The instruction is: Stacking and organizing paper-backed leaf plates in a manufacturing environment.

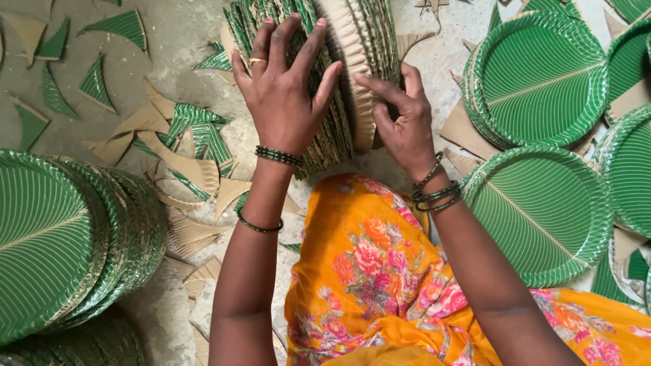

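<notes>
The stack of green paper plates (339, 74) stood on edge at upper centre; the left hand (285, 88) lay spread flat on it, while the right hand (400, 122) pinched its rims, fingers together.

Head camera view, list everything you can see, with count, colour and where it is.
Edge-standing plate stack: one, green and tan, top centre, under both hands.
Leaning plate stack: one, green, left.
Flat plate piles: several, green with pale veins, right.
Offcut scraps: many, green and tan, strewn on grey floor.
Floral cloth: one, orange, bottom centre.
Bangles: several, dark green, both wrists.
Left hand: spread flat on stack.
Right hand: fingers at stack's edge.
</notes>
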